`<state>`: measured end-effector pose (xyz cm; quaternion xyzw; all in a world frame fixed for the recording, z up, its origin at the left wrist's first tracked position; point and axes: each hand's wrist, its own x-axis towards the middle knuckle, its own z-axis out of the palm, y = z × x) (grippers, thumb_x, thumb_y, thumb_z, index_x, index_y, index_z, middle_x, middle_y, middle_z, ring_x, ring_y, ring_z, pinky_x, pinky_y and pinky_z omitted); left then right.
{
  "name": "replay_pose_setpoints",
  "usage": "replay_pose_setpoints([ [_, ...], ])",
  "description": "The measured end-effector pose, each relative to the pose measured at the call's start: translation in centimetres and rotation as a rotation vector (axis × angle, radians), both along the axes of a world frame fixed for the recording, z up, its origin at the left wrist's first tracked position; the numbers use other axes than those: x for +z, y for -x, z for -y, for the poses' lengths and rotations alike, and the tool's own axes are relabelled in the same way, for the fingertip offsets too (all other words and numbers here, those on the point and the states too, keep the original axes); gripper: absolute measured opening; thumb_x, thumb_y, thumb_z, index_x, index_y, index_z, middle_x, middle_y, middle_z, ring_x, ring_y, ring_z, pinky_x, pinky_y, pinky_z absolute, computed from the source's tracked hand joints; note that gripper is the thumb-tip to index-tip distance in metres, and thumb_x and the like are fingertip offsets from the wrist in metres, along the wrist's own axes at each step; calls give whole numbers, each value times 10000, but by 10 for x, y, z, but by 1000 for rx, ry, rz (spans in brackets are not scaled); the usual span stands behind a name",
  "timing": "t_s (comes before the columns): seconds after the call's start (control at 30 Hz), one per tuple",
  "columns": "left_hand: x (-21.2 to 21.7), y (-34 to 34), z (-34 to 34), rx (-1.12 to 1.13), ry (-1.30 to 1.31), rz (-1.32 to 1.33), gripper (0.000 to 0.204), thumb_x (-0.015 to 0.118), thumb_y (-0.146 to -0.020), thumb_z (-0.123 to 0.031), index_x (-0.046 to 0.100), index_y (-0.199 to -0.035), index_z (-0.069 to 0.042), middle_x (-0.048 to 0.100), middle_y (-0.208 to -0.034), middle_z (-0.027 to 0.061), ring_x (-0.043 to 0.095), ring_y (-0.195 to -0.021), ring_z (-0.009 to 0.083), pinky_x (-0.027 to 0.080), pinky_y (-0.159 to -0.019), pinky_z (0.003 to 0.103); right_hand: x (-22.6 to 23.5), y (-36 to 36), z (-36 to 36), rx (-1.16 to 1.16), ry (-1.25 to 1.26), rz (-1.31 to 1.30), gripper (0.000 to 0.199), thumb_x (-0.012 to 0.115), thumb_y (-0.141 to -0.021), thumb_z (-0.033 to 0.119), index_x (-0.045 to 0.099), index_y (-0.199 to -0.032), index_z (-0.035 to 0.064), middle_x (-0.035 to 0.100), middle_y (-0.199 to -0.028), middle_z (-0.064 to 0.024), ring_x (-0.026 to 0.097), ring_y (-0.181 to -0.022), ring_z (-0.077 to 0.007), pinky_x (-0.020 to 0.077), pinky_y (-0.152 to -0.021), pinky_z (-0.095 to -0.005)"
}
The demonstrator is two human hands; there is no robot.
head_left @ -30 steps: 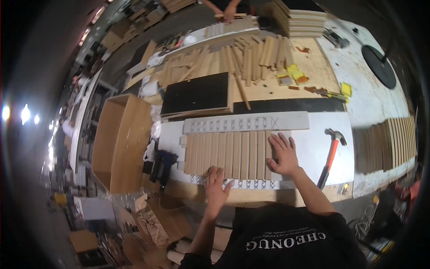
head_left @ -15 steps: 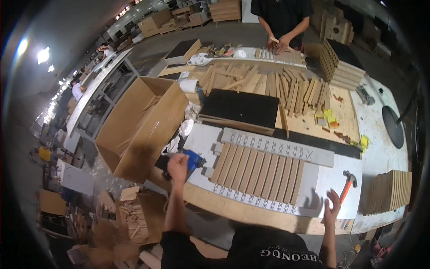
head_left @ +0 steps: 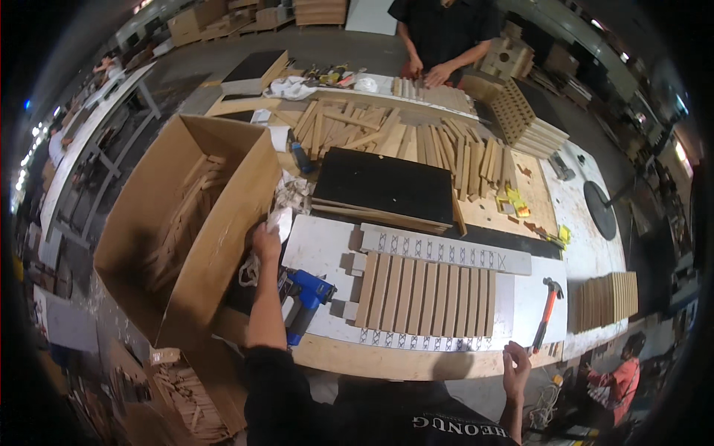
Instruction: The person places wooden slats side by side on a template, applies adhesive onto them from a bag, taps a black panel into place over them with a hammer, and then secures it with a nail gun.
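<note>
My left hand is stretched forward past the nail gun, at a crumpled white cloth or bag beside the cardboard box. Its fingertips are hidden, so a grip does not show. Close to that forearm lies a blue nail gun on the white board. My right hand hovers at the table's front edge, fingers loosely bent and holding nothing. Above it a claw hammer with an orange-black handle rests on the board. Between my hands, wooden strips stand in a row between two marked rails.
A tall cardboard box holding wood strips stands at left. Behind are a black-topped panel stack, loose strips and yellow clips. Grooved blocks sit at right. Across the table, another person's hands work on strips.
My left hand has moved forward from beside the nail gun to the white crumpled material. My right hand has dropped toward the table's front edge. The view has shifted.
</note>
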<state>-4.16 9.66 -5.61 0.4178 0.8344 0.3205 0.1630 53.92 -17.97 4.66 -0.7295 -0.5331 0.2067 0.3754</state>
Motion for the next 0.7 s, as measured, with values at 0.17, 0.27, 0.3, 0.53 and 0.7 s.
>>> replay_pose_setpoints([
  [0.17, 68, -11, 65, -181, -456, 1058, 551, 593, -846, -143, 378, -1342, -32, 499, -1215, 179, 532, -1084, 299, 492, -871, 452, 5, 50, -16, 41, -127, -153, 233, 592, -837, 61, 597, -1045, -46, 647, -938, -120, 618, -881, -187, 481, -801, -297],
  [0.27, 120, -32, 89, -301, -577, 1185, 610, 553, -873, -155, 259, -1401, -72, 442, -1300, 165, 500, -1138, 340, 460, -880, 539, 13, 86, -29, 98, -129, -139, 201, 608, -812, 35, 624, -1000, -34, 656, -947, -132, 631, -893, -206, 480, -804, -301],
  [0.3, 132, -41, 96, -190, -573, 1406, 618, 533, -887, -174, 226, -1416, -87, 429, -1320, 160, 491, -1152, 355, 447, -883, 564, 15, 99, -33, 113, -156, -142, 202, 614, -803, 33, 629, -995, -30, 657, -950, -140, 634, -904, -221, 480, -804, -310],
  [0.53, 104, -161, 115, -401, -200, 2413, 409, 488, -903, -331, 494, -1275, -161, 558, -1130, 141, 592, -884, 290, 513, -694, 422, 19, 144, -29, 327, 20, -247, 257, 606, -829, 104, 630, -1074, 29, 657, -1019, -129, 625, -958, -257, 483, -835, -344],
  [0.7, 105, -198, 109, -372, -74, 2365, 339, 536, -892, -357, 585, -1063, -69, 597, -1062, 135, 593, -907, 259, 515, -671, 393, 12, 126, -12, 43, -16, -276, 210, 600, -825, 34, 637, -1028, -6, 665, -972, -125, 628, -939, -206, 479, -847, -309],
])
